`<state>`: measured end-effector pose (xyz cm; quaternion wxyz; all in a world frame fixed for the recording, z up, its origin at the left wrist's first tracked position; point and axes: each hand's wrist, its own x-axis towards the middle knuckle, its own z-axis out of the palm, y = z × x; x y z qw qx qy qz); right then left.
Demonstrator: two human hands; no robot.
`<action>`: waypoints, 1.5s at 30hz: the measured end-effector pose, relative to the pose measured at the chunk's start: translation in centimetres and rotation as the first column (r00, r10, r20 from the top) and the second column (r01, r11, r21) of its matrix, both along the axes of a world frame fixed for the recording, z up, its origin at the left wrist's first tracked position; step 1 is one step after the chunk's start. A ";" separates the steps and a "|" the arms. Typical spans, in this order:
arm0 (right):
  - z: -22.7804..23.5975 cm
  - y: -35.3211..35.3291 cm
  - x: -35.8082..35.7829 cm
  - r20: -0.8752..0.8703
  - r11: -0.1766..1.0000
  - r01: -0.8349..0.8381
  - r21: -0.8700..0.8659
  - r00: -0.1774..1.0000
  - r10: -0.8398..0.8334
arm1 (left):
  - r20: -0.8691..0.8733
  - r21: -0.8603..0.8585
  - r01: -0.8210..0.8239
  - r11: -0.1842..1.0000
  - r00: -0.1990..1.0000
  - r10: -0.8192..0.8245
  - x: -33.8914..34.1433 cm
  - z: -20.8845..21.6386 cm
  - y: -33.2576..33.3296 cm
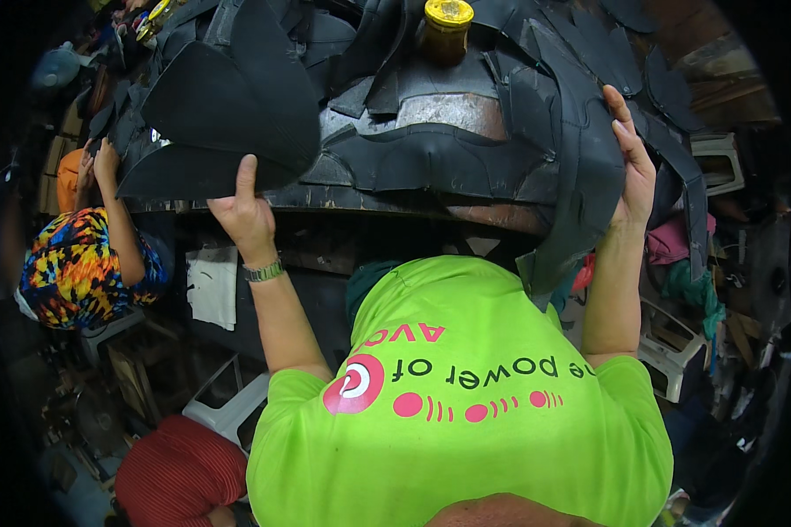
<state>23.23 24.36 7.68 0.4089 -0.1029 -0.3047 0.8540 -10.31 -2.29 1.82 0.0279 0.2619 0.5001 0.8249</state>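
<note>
My left hand, with a metal-banded watch on the wrist, grips the near edge of large curved black panels. Its thumb lies on top and the fingers are hidden underneath. Over on the right, my right hand holds a long curved black panel by its outer edge, two fingertips showing. That panel bends down past the table's front edge towards my lap. Between the hands lies a stitched black piece with a wavy upper edge, touched by neither hand.
More black pieces cover the table in overlapping heaps. A yellow-lidded jar stands at the back. Left, a person in a multicoloured shirt has hands raised at the table; a person in red is behind. White plastic stools stand nearby.
</note>
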 end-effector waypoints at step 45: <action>-0.9 0.8 0.3 0.005 1.000 0.017 -0.018 1.000 -0.017 | -0.470 -0.314 -0.674 0.669 0.722 0.508 -3.4 -4.5 0.6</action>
